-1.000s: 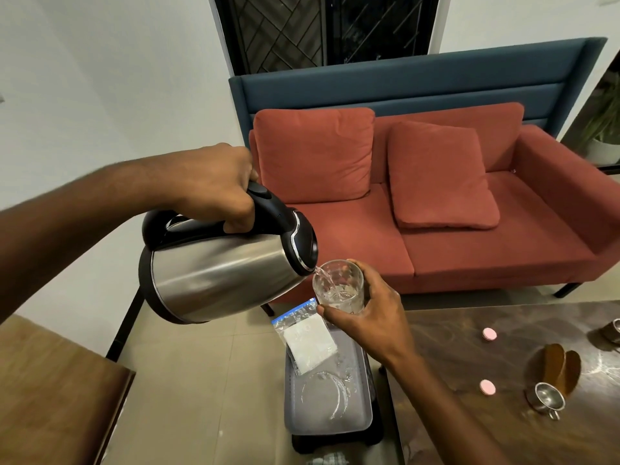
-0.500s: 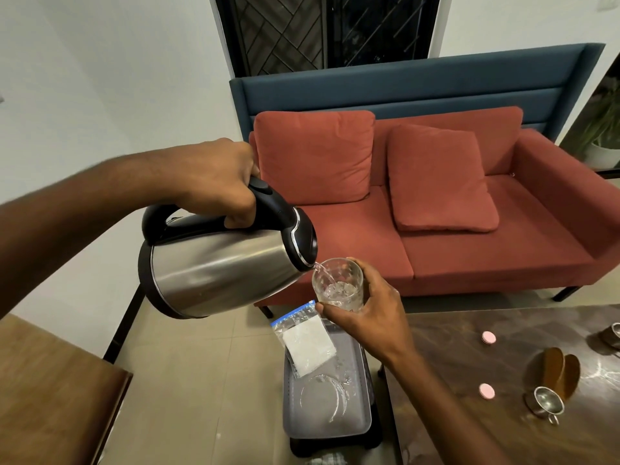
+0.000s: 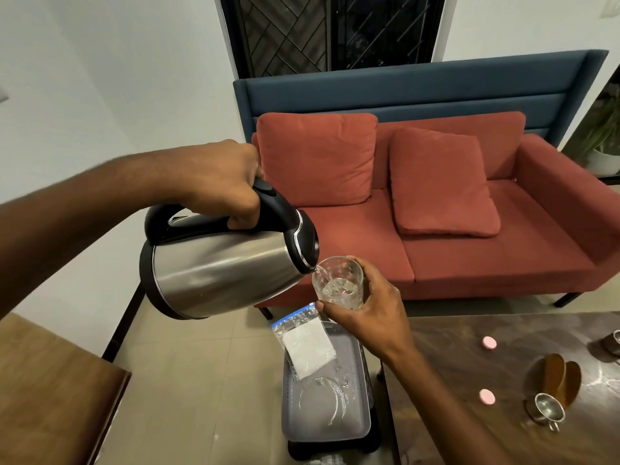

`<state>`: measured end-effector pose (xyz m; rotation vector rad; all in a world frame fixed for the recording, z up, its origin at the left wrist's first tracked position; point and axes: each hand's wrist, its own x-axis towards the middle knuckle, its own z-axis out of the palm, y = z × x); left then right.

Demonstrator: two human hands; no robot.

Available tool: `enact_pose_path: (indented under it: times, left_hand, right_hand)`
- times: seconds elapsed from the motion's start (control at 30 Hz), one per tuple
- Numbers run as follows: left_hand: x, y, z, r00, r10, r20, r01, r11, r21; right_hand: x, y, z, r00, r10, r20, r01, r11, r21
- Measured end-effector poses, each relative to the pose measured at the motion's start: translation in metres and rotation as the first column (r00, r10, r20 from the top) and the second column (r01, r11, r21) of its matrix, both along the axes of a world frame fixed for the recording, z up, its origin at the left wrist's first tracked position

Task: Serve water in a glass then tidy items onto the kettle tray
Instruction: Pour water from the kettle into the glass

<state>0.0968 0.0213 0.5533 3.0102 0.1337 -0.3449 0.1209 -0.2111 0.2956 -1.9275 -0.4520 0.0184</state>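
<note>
My left hand (image 3: 221, 181) grips the black handle of a steel kettle (image 3: 218, 268), which is tipped to the right with its spout over a clear glass (image 3: 337, 280). A thin stream of water runs into the glass, which is partly filled. My right hand (image 3: 367, 313) holds the glass from the right side, in the air above the grey kettle tray (image 3: 352, 427). A clear zip bag (image 3: 307, 342) with white contents leans on the tray's far end. The tray's floor is wet.
A dark marble table (image 3: 469, 333) on the right bears two pink discs (image 3: 489, 342), a small steel strainer (image 3: 545, 411) and wooden pieces (image 3: 560, 377). A brown wooden surface (image 3: 43, 391) lies at lower left. A red sofa (image 3: 453, 250) stands beyond.
The water level in the glass has risen a little. Kettle and glass have stayed at about the same place, still pouring.
</note>
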Motion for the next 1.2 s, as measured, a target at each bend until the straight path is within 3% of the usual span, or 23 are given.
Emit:
enact_pose_path:
  times: [1.2]
  left_hand:
    - [-0.0005,-0.0005,0.0064,1.0,-0.023,0.0,0.023,0.999,0.039]
  right_hand:
    - [-0.0028,0.0036,-0.0037,1.0,-0.007,0.002,0.007,1.0,-0.024]
